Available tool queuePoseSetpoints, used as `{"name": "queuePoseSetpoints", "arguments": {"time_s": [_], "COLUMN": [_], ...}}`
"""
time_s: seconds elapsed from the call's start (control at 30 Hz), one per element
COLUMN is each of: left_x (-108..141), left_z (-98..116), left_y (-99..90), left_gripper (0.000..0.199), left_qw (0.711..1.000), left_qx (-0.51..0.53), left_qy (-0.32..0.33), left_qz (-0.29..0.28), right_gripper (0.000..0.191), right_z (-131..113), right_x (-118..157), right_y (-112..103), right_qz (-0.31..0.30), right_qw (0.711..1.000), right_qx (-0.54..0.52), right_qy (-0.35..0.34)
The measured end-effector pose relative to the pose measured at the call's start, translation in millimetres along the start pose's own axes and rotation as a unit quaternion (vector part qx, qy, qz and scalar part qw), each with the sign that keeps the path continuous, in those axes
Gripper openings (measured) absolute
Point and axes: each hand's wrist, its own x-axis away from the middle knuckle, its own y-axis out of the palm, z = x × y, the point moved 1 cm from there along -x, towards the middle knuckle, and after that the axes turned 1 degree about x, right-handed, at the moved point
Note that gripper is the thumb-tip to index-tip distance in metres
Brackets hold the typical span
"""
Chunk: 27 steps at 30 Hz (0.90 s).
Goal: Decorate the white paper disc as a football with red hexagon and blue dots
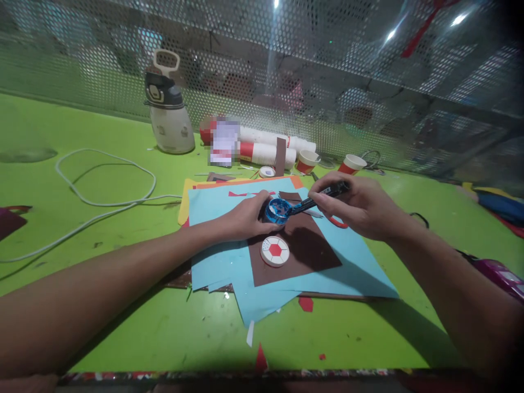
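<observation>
My left hand (pixel 251 214) is closed around a small round blue tub (pixel 278 210), its open top facing up. In my right hand (pixel 356 204) is a black marker pen (pixel 307 203), slanting down to the left with its lower end at the tub's right rim. A white disc with a red hexagon and black lines (pixel 275 251) lies on a brown sheet (pixel 303 256) just below the tub. Light blue sheets (pixel 216 267) spread underneath. Beneath my right hand an orange-red ring-shaped handle (pixel 338 221) partly shows.
Stacked paper cups (pixel 268 154) lie at the back, with single cups (pixel 308 161) to their right. A water bottle (pixel 170 114) stands back left near the mesh panel (pixel 262 71). A white cable (pixel 102 210) loops on the left. Red scraps (pixel 305 304) lie in front.
</observation>
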Motion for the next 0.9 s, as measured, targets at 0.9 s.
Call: {"name": "queuePoseSetpoints", "arguments": {"time_s": [0.9], "left_x": [2], "left_z": [0], "left_y": [0.5], "left_gripper": [0.040], "left_qw": [1.000], "left_qx": [-0.005], "left_qy": [0.008], "left_qz": [0.003], "right_gripper": [0.018], "right_z": [17], "right_x": [-35], "right_y": [11], "right_qz": [-0.027], "right_qw": [0.995], "right_qx": [-0.089], "right_qy": [0.022]}}
